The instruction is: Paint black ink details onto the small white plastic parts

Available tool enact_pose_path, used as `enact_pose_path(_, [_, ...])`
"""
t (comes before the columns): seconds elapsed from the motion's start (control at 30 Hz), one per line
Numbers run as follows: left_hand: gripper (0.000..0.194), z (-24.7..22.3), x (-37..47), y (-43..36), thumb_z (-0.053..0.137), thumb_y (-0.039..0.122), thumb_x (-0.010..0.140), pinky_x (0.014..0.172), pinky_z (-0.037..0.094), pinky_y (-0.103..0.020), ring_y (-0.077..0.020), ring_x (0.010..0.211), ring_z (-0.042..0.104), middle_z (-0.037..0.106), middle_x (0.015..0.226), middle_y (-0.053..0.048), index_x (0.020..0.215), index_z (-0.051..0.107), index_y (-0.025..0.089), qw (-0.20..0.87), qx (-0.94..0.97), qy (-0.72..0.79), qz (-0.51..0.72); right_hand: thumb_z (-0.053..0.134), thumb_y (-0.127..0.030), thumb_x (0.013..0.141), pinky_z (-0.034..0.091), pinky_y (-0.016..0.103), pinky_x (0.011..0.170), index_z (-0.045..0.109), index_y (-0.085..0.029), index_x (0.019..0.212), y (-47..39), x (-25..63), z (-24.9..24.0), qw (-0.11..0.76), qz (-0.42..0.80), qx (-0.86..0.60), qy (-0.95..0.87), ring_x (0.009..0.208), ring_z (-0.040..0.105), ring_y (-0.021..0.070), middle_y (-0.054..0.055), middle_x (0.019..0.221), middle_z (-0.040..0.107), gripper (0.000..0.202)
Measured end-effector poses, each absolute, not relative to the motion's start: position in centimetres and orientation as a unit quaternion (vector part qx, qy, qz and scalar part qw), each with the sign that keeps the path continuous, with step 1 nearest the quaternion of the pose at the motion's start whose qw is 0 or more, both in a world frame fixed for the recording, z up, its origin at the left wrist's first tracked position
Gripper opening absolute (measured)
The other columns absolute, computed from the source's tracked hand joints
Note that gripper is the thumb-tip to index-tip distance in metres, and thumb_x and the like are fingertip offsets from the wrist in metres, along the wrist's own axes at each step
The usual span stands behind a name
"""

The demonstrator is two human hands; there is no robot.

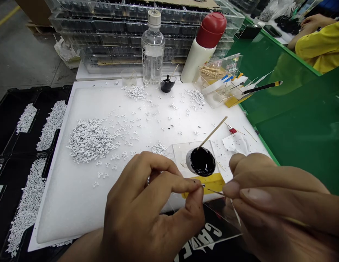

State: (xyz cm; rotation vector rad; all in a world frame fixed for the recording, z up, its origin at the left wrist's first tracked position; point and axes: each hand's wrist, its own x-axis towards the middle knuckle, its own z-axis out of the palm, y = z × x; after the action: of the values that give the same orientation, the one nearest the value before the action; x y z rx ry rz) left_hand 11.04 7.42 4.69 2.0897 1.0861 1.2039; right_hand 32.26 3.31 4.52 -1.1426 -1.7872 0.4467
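Note:
My left hand (150, 203) pinches a tiny white piece (203, 185) between thumb and forefinger; most of it is hidden by the fingertips. In my right hand (275, 203) is a thin pointed tool (215, 191), its dark tip just right of the piece and apart from it. Whether that tool is a fine brush or a toothpick I cannot tell. Beyond both hands stands a small cup of black paint (202, 162) with a wooden stick (214, 131) leaning in it. A strip of yellow tape (215, 182) lies in front of the cup.
Heaps of small white pieces (90, 140) lie on the white board (60, 203). At its back are a transparent bottle (153, 51), a red-capped flask (203, 47), a black-paint cup (167, 85) and a toothpick box (213, 72). Black trays (11, 145) stand left; a yellow sleeve (319, 45) shows right.

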Motion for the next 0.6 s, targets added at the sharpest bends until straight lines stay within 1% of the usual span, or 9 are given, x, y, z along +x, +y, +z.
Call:
enact_pose_path(0.07, [0.012, 4.7, 11.1, 7.4, 0.076, 0.007, 0.095, 0.067, 0.060, -0.025, -0.0115, 0.082, 0.069, 0.067, 0.094, 0.000, 0.096, 0.077, 0.019, 0.249, 0.764, 0.400, 0.440, 0.082, -0.038, 0.102, 0.064, 0.030, 0.068, 0.074, -0.038, 0.127, 2.9, 32.1, 4.2, 0.460, 0.192, -0.486, -0.718, 0.072, 0.067, 0.0114, -0.003, 0.104, 0.077, 0.027])
enact_pose_path(0.13, [0.012, 4.6, 11.1, 7.4, 0.077, 0.007, 0.094, 0.067, 0.061, -0.025, -0.0115, 0.083, 0.069, 0.067, 0.095, 0.000, 0.097, 0.077, 0.019, 0.249, 0.763, 0.400, 0.442, 0.079, -0.041, 0.104, 0.063, 0.028, 0.069, 0.073, -0.038, 0.128, 2.8, 31.9, 4.1, 0.466, 0.189, -0.500, -0.705, 0.077, 0.067, 0.0113, -0.003, 0.106, 0.076, 0.026])
enact_pose_path(0.2, [0.012, 4.6, 11.1, 7.3, 0.077, 0.008, 0.094, 0.067, 0.061, -0.026, -0.0117, 0.083, 0.069, 0.067, 0.095, 0.000, 0.097, 0.077, 0.019, 0.244, 0.765, 0.397, 0.445, 0.078, -0.039, 0.104, 0.062, 0.028, 0.066, 0.072, -0.037, 0.129, 2.9, 31.8, 4.3, 0.455, 0.191, -0.500, -0.712, 0.078, 0.068, 0.0120, -0.002, 0.104, 0.076, 0.026])
enact_pose_path(0.27, [0.012, 4.6, 11.1, 7.3, 0.077, 0.009, 0.094, 0.066, 0.061, -0.027, -0.0125, 0.082, 0.069, 0.067, 0.094, 0.000, 0.097, 0.077, 0.020, 0.242, 0.767, 0.398, 0.441, 0.078, -0.035, 0.104, 0.060, 0.029, 0.060, 0.072, -0.036, 0.130, 3.2, 31.7, 4.5, 0.442, 0.192, -0.481, -0.733, 0.073, 0.066, 0.0125, -0.001, 0.102, 0.076, 0.027])
enact_pose_path(0.33, [0.013, 4.6, 11.1, 7.3, 0.077, 0.009, 0.094, 0.065, 0.061, -0.027, -0.0131, 0.081, 0.069, 0.068, 0.093, 0.000, 0.097, 0.077, 0.021, 0.243, 0.768, 0.399, 0.437, 0.077, -0.035, 0.104, 0.058, 0.030, 0.057, 0.072, -0.036, 0.131, 3.4, 31.8, 4.7, 0.443, 0.186, -0.474, -0.738, 0.067, 0.064, 0.0127, -0.001, 0.098, 0.075, 0.027])
enact_pose_path(0.4, [0.013, 4.6, 11.1, 7.3, 0.077, 0.008, 0.094, 0.063, 0.060, -0.027, -0.0129, 0.080, 0.068, 0.068, 0.093, -0.001, 0.097, 0.078, 0.020, 0.244, 0.769, 0.398, 0.436, 0.076, -0.039, 0.106, 0.058, 0.030, 0.058, 0.072, -0.037, 0.129, 3.3, 31.7, 4.7, 0.447, 0.183, -0.485, -0.729, 0.065, 0.061, 0.0117, -0.002, 0.097, 0.074, 0.024])
enact_pose_path(0.47, [0.012, 4.7, 11.0, 7.4, 0.077, 0.008, 0.094, 0.065, 0.060, -0.027, -0.0126, 0.081, 0.068, 0.067, 0.093, -0.001, 0.097, 0.078, 0.020, 0.243, 0.770, 0.396, 0.437, 0.076, -0.041, 0.106, 0.060, 0.027, 0.062, 0.072, -0.038, 0.128, 3.1, 31.7, 4.6, 0.446, 0.186, -0.501, -0.718, 0.065, 0.059, 0.0093, -0.004, 0.097, 0.072, 0.022])
enact_pose_path(0.6, [0.014, 4.9, 10.9, 7.5, 0.076, 0.006, 0.094, 0.066, 0.060, -0.026, -0.0116, 0.080, 0.067, 0.067, 0.093, 0.000, 0.096, 0.077, 0.020, 0.245, 0.766, 0.397, 0.442, 0.077, -0.041, 0.105, 0.061, 0.024, 0.065, 0.074, -0.037, 0.126, 2.8, 31.1, 4.7, 0.453, 0.195, -0.504, -0.709, 0.072, 0.064, 0.0083, -0.005, 0.102, 0.075, 0.022])
